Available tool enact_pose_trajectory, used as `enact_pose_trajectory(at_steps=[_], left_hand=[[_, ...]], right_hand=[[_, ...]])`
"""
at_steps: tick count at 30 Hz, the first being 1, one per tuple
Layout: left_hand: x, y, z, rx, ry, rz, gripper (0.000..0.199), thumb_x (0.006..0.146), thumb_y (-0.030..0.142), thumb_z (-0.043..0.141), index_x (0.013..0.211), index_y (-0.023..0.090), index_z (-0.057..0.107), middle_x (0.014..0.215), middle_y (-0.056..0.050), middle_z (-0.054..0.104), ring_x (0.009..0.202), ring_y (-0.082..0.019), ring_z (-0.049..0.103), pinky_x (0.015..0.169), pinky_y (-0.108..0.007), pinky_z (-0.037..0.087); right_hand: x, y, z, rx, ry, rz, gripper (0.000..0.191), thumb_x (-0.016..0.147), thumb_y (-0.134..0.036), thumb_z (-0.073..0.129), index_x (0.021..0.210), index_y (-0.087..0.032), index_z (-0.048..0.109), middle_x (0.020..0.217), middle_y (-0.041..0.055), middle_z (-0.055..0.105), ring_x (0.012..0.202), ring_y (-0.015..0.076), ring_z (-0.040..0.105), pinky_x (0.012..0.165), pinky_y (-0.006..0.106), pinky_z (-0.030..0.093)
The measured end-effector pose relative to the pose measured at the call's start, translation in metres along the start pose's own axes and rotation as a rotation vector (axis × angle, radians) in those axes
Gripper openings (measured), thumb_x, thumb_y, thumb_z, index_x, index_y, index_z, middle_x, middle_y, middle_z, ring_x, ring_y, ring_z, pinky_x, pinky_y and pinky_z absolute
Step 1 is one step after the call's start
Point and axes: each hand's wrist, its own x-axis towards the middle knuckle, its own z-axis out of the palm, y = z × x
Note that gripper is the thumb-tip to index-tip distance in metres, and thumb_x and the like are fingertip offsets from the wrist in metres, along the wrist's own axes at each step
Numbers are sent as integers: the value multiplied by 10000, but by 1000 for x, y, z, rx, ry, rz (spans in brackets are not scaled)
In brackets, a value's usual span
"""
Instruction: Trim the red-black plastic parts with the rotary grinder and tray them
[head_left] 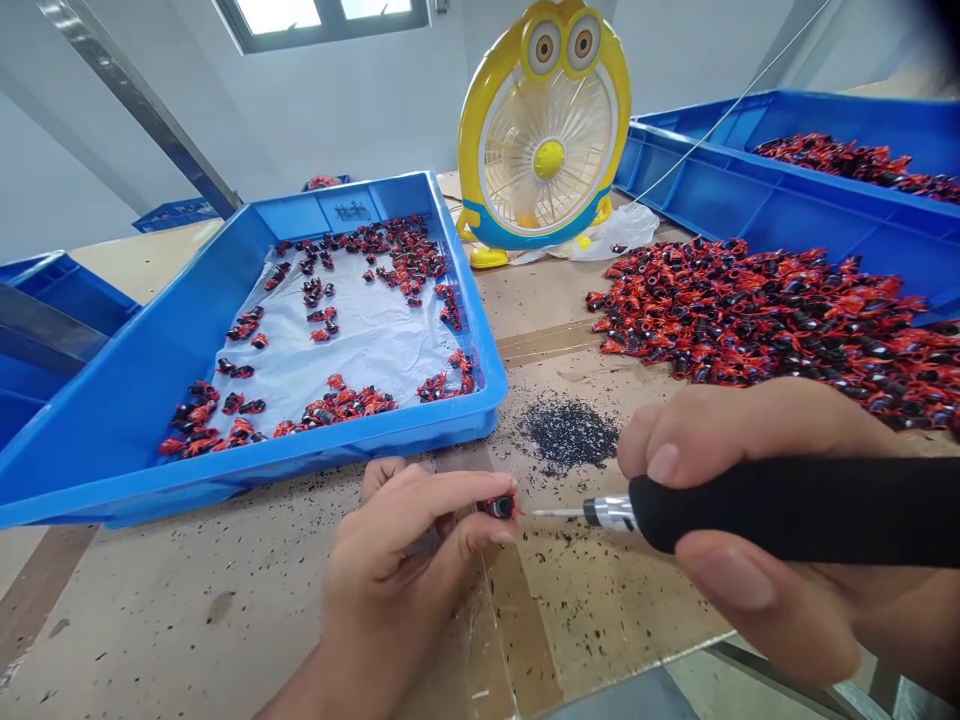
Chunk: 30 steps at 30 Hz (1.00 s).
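Between the thumb and index finger of my left hand (420, 545) is a small red and black part (500, 507), over the cardboard surface near its front edge. My right hand (765, 530) is wrapped round the thick black handle of a tool (810, 510). The tool's thin metal tip points left and stops just right of the small part, with a narrow gap between them. Black crumbs (571, 434) lie in a heap behind the tip. To the right spreads a large pile of similar red and black parts (750, 310).
A blue tray (491, 395) with a white liner and scattered red and black parts stands left. A yellow fan (470, 120) with cartoon eyes stands behind. Another blue bin (720, 185) is at the back right. Crumbs dot the cardboard (247, 590).
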Motion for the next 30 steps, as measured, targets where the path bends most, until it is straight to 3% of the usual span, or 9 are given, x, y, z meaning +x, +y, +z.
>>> enact_pose_trajectory(at_steps=[2, 7, 15, 23, 27, 30], left_hand=[[0, 0, -1, -20, 1, 28, 105, 1106, 363, 730, 1194, 333, 778, 880, 105, 860, 681, -123, 682, 798, -378, 409], [0, 1, -10, 33, 30, 147, 119, 1105, 308, 739, 1215, 294, 782, 989, 19, 886, 755, -168, 777, 811, -410, 408], [-8, -2, -16, 152, 198, 211, 212, 1087, 205, 751, 1282, 274, 802, 1067, -41, 874, 820, -203, 762, 815, -419, 448], [-1, -3, -11, 153, 161, 174, 158, 1096, 245, 747, 1240, 280, 802, 1069, -33, 889, 804, -193, 765, 804, -417, 419], [0, -1, -12, 187, 96, 161, 180, 1107, 200, 714, 1240, 289, 798, 1088, -15, 888, 813, -185, 765, 822, -416, 412], [-1, 1, -13, 207, 75, 160, 219, 1117, 169, 683, 1254, 297, 796, 1091, -7, 878, 805, -171, 738, 819, -410, 402]], right_hand=[[2, 1, 2, 13, 17, -31, 304, 847, -216, 826, 1119, -227, 691, 849, 9, 734, 602, 112, 707, 519, 246, 575], [0, 3, 22, -43, 230, -40, 157, 890, -325, 756, 987, -244, 663, 737, -5, 680, 552, 97, 640, 482, 241, 498], [-3, 1, 29, 44, 251, -43, 210, 812, -234, 791, 986, -227, 673, 720, -49, 615, 535, 68, 562, 490, 250, 483], [-4, 4, 27, 30, 248, -17, 207, 868, -325, 820, 1005, -238, 692, 746, -17, 673, 558, 71, 603, 532, 237, 508], [-5, 3, 24, -39, 216, 14, 211, 923, -427, 811, 1010, -262, 713, 756, 13, 710, 591, 113, 657, 538, 264, 535], [-1, 0, 22, -51, 148, 47, 312, 837, -509, 912, 984, -294, 739, 779, 35, 731, 649, 187, 711, 507, 298, 566]])
